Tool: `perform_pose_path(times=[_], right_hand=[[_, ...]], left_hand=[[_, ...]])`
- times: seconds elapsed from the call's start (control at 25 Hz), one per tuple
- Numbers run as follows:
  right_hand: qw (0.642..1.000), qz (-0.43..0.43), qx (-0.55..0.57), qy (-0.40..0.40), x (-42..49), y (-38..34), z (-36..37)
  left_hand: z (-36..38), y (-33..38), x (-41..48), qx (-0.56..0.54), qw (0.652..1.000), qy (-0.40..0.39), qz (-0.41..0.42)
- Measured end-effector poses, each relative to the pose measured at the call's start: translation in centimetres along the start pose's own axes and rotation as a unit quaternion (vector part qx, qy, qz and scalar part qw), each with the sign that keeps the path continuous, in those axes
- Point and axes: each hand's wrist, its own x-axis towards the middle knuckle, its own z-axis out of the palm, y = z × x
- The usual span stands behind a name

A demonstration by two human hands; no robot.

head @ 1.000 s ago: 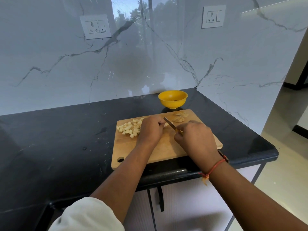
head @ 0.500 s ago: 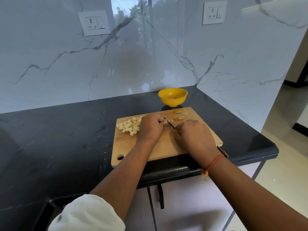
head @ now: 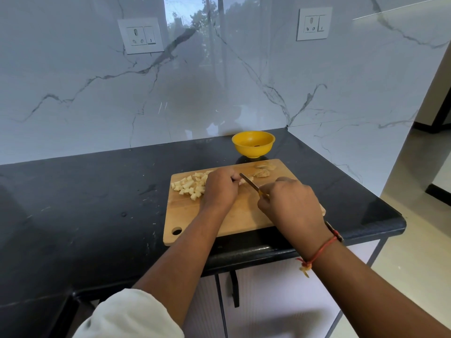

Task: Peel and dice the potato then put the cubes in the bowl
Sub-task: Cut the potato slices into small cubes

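1. The step in hand looks like dicing the last of the potato. The left hand [head: 220, 189] is curled down over a piece on the cutting board [head: 210, 215], its grip clenched on it, while the right hand [head: 291, 203] has its grip closed round the handle of the knife [head: 249, 184].
2. To do it well, I judge the left knuckles should stay forward and the fingertips tucked back, since the blade lies just beside them.
3. Short, even cuts would match the potato cubes [head: 189, 186] already heaped on the board's left part, touching the left hand.
4. The bowl [head: 253, 144] stands on the desk [head: 85, 203] just behind the board, so the cubes have only a short way to go. It holds none yet, only a small dark speck I cannot identify.
5. The piece under the left hand is almost wholly hidden; its size and shape cannot be told.
6. The knife's handle is buried in the right hand, with only a yellow bit showing.
7. Brownish scraps [head: 262, 172] at the board's far edge may be peel or offcuts; I cannot tell which.
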Motion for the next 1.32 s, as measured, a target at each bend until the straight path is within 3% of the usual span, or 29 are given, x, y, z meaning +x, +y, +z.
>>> perform_pose_path(times=[0.52,0.84,1.04,1.32], right_hand=[[1.0,-0.011,-0.014,0.004,3.2,-1.4,3.3],[0.998,-0.027,-0.008,-0.051,0.8,0.3,0.5],[0.999,0.001,-0.034,0.008,-0.5,1.3,-0.9],[0.978,0.087,0.172,0.075,1.5,1.7,1.6]], left_hand=[[0.1,-0.7,0.3,-0.028,1.0,0.007,0.004],[0.4,-0.3,0.6,-0.004,0.999,0.015,-0.035],[0.4,-0.2,0.5,0.009,0.998,0.03,-0.049],[0.5,-0.6,0.5,-0.005,0.999,0.035,-0.037]])
